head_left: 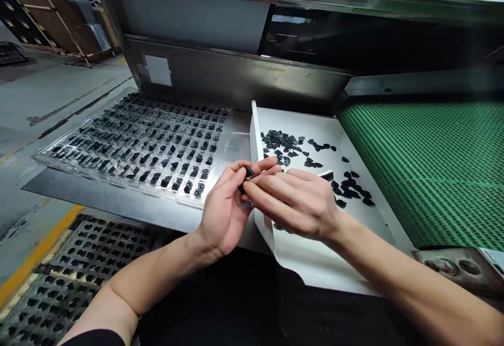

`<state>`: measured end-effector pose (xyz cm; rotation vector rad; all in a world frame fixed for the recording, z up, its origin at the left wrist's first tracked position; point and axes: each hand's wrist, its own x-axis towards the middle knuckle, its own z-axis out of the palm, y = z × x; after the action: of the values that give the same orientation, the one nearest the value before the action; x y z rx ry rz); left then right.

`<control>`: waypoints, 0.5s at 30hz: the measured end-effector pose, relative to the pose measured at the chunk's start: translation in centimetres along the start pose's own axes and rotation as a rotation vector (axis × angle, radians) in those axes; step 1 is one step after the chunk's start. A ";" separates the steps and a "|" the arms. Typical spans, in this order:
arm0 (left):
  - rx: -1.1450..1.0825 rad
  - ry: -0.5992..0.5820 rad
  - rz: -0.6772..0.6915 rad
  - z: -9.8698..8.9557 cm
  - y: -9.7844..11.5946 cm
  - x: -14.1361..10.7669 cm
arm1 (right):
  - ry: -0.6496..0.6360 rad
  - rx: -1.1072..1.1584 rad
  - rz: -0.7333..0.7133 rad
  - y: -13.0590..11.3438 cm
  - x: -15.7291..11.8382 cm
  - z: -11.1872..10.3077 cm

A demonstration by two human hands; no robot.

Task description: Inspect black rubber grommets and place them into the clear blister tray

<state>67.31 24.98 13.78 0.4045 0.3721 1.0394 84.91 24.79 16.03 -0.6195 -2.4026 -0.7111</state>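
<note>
We've got a small glossy black part [248, 171] pinched in our left hand [228, 209], right hand's [299, 199] fingertips pressed up against it, over the white bin's [255, 125] near-left edge. Our fingers hide its full shape. Clear tray [137, 141] of black pieces sits left.

Left hand [225, 213] cupped, right hand [301, 201] palm-down

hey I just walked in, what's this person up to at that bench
The person's left hand and right hand meet over the near left edge of a white bin, with a small black part between the fingers. More black parts lie loose in the bin. To the left, a clear tray holds rows of similar pieces.
</note>
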 end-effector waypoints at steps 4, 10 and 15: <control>0.000 -0.024 -0.055 -0.1 -0.3 -0.1 | -0.007 -0.118 -0.103 0.0 0.3 -0.3; 0.133 0.046 -0.076 -1.5 0.8 3.0 | 0.191 -0.166 -0.106 0.7 -0.3 0.3; 0.281 -0.118 -0.163 -0.4 2.9 5.4 | 0.123 -0.246 0.051 2.4 -1.5 -0.2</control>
<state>67.41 31.13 14.25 0.6734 0.4400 0.8019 87.48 26.11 16.03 -0.7112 -2.1962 -1.0025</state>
